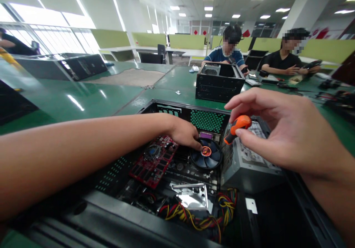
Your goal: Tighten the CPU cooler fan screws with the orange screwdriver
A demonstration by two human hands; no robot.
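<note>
The screwdriver handle (242,123) looks like smooth plastic, its orange part softly shiny, while the fan (207,162) has dark plastic blades with a satin sheen around a glossy hub sticker (206,151). The open case (119,218) is black-coated metal, fairly matt; inside it the power supply (245,179) shows dull grey sheet metal, the silver bracket (191,199) bright, mirror-like metal, the red circuit board (155,169) a lacquered face, and the cable bundle (199,221) smooth plastic sheathing. The green tabletop (97,96) is smooth and glossy, with streaked reflections, broken by a dull, matt beige patch (131,77), and the blue shirt (217,54) across it looks like cloth
</note>
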